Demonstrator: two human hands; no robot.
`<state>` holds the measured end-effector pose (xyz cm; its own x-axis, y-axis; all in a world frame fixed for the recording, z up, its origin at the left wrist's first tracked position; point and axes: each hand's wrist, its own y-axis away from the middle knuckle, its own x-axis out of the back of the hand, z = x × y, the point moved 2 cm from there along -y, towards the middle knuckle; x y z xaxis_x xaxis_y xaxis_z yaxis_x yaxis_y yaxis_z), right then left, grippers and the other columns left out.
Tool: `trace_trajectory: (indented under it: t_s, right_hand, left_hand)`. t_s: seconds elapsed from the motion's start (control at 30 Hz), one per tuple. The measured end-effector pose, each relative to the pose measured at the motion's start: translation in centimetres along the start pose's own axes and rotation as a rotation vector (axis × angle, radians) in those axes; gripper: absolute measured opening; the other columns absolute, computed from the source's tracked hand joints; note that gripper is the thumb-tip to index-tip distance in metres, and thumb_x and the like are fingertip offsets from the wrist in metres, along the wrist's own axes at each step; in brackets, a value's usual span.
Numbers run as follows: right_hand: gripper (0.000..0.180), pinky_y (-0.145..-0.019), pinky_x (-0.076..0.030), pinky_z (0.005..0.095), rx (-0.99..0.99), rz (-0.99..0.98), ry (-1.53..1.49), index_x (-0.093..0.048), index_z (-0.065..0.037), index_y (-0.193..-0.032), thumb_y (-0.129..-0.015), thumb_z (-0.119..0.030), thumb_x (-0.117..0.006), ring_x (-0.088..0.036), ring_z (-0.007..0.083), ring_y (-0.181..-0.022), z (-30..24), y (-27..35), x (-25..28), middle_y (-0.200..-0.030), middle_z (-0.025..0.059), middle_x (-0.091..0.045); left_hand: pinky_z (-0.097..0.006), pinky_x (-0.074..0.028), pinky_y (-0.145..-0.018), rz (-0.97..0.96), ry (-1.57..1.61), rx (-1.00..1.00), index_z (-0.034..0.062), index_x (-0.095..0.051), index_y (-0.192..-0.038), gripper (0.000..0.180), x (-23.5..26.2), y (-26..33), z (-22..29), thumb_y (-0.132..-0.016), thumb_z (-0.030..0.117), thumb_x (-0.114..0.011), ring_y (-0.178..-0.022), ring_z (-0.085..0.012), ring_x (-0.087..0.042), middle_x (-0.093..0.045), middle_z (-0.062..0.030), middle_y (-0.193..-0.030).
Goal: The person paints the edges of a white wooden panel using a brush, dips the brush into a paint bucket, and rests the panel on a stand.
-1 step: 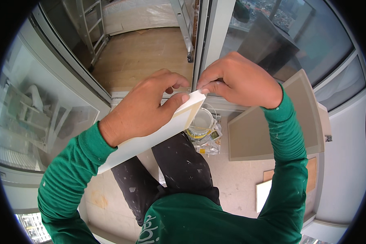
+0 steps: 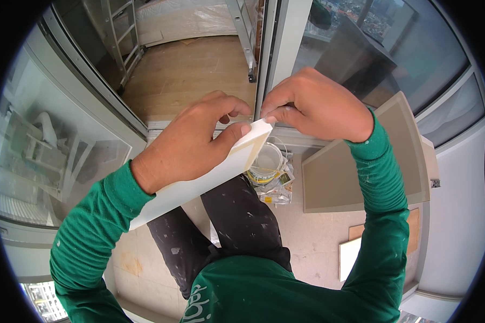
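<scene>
A white board, long and flat, is held up in front of the person's chest, slanting from lower left up to its top corner near the middle of the view. A tan strip runs along its upper end edge. The left hand wraps over the board's upper part, thumb pressed on the face near the corner, fingers curled behind, closed on it. The right hand meets the same corner from the right, its fingertips pinched tight at the very tip of the board; whether they grip a film or the board's edge itself, I cannot tell. Both arms wear green sleeves.

Below the board stand dark, paint-flecked trousers on a pale tiled floor. Just beside the legs sits a clear bucket on crumpled plastic. A grey panel leans to the right. Above, a window frame rises, with a wooden floor beyond it.
</scene>
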<state>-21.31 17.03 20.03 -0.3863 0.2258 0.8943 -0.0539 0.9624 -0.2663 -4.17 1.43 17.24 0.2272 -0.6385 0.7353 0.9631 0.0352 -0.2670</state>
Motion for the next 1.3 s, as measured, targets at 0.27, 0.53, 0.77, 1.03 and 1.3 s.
trace_trajectory:
  t_s: [0.27,0.53,0.77,1.03,1.3]
  right_hand:
    - [0.013,-0.08,-0.057,0.0434,-0.035,0.003,-0.09,-0.08,0.001,-0.097,-0.089,-0.005,-0.072,-0.073,0.0399,-0.086,0.2,0.2,-0.1,-0.09,0.0213,-0.076]
    - [0.013,-0.079,-0.058,0.0425,-0.108,-0.1,-0.106,-0.081,0.0,-0.098,-0.088,-0.005,-0.074,-0.074,0.0385,-0.085,-0.3,-0.1,0.7,-0.089,0.0196,-0.077]
    - [0.009,-0.076,-0.058,0.0392,-0.045,-0.06,-0.01,-0.079,0.001,-0.096,-0.089,-0.004,-0.076,-0.073,0.0368,-0.082,0.1,-0.4,-0.1,-0.088,0.0175,-0.077]
    - [0.015,-0.073,-0.057,0.0419,-0.126,0.156,-0.096,-0.074,0.0,-0.107,-0.093,-0.004,-0.071,-0.073,0.0388,-0.081,-0.6,0.9,-0.2,-0.088,0.0191,-0.075]
    - [0.014,-0.071,-0.056,0.0435,-0.142,0.253,-0.179,-0.07,-0.001,-0.11,-0.096,-0.003,-0.069,-0.072,0.0413,-0.08,-1.1,3.5,-2.6,-0.093,0.0189,-0.075]
  left_hand:
    - [-0.038,-0.054,-0.083,0.002,-0.004,-0.001,-0.0031,-0.067,-0.125,0.027,0.0,-0.1,-0.2,-0.103,0.013,-0.066,-0.099,-0.0257,-0.068,-0.07,-0.0153,-0.114]
    - [-0.038,-0.053,-0.084,-0.001,-0.005,0.009,-0.0024,-0.067,-0.124,0.026,-0.2,0.1,0.0,-0.103,0.012,-0.065,-0.099,-0.0256,-0.068,-0.069,-0.0148,-0.114]
    - [-0.039,-0.053,-0.089,-0.006,-0.002,0.012,-0.0026,-0.067,-0.124,0.025,-0.3,0.0,-0.1,-0.103,0.011,-0.065,-0.102,-0.0274,-0.068,-0.069,-0.0159,-0.115]
    - [-0.038,-0.054,-0.087,0.013,-0.013,0.005,-0.0017,-0.067,-0.124,0.026,0.3,-0.1,-0.3,-0.103,0.013,-0.065,-0.102,-0.0264,-0.067,-0.069,-0.0156,-0.115]
    - [-0.036,-0.053,-0.079,0.001,-0.039,0.027,0.0004,-0.067,-0.125,0.026,0.4,-0.2,-0.4,-0.103,0.014,-0.066,-0.098,-0.0237,-0.067,-0.069,-0.0126,-0.116]
